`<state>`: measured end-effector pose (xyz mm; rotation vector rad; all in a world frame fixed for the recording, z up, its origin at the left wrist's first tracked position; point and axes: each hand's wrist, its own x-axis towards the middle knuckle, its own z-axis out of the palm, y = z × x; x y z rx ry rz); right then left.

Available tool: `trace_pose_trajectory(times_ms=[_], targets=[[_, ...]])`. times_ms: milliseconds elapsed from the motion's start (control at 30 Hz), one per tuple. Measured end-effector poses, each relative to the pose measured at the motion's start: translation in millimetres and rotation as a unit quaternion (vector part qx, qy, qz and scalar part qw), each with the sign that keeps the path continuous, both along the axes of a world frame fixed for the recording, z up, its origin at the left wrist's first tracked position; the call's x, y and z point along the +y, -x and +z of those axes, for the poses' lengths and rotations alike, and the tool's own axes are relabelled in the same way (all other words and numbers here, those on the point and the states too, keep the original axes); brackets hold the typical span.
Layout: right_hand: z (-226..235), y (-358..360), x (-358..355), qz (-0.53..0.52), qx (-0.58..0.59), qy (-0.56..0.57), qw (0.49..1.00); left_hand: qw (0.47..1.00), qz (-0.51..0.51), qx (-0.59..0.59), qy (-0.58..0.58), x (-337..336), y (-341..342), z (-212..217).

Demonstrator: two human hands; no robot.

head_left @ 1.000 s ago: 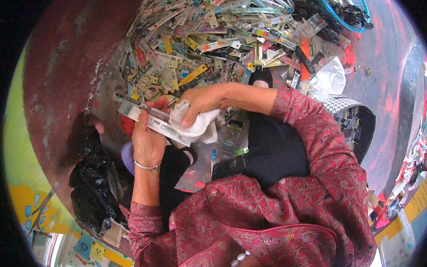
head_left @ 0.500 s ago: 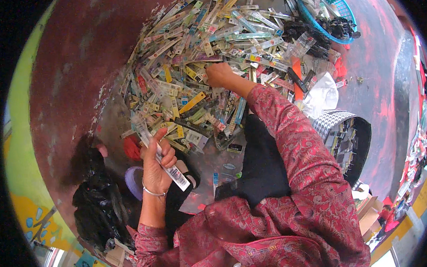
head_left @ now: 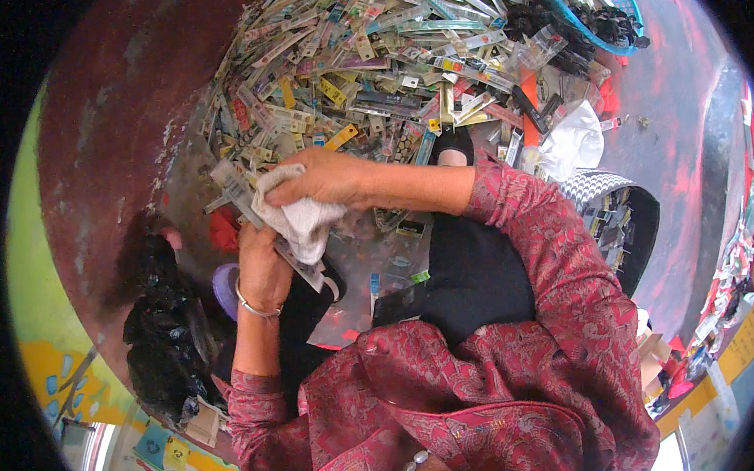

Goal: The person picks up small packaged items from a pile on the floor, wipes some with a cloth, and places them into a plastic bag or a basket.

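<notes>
My left hand (head_left: 262,269), with a bangle at its wrist, is closed round a long narrow clear plastic packet (head_left: 232,183). One end of the packet points up and left, and the other sticks out below the cloth. My right hand (head_left: 321,177) grips a crumpled off-white cloth (head_left: 304,225) and presses it over the packet's middle, so that part is hidden. Just beyond both hands spreads a big heap of similar slim packets (head_left: 383,70), in clear, yellow, blue and black.
A blue basket (head_left: 577,33) with black plastic stands at the far right. Nearer are a white plastic bag (head_left: 575,143) and a checkered container (head_left: 590,186) holding small packets. A black plastic bag (head_left: 165,344) lies at the left, near a red bundle (head_left: 223,228) and a purple ring (head_left: 224,290).
My right hand has come back from the heap toward the left hand and now has the cloth on the packet. My left hand has turned, its thumb no longer raised.
</notes>
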<state>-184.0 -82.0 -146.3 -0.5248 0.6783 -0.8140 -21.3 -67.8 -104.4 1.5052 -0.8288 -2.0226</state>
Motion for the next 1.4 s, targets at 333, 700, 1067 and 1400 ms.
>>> trace_pose_trajectory(times_ms=[333, 700, 1067, 1400], targets=[[-49, 80, -13, -0.067, 0.182, -0.048, 0.98, 0.989, 0.024, -0.11, -0.092, -2, 8, 6], [-172, 189, 0, -0.051, 0.82, 0.145, 0.552, 0.985, -0.147, -0.042, -0.077, 3, 3, 22], [-301, 193, -12, 0.03, 0.871, 0.192, 0.451, 0.972, -0.202, -0.027, -0.113, 31, 7, -6], [-286, 175, -15, -0.093, 0.826, 0.289, 0.476, 0.968, -0.208, -0.094, -0.104, 18, 3, 1]])
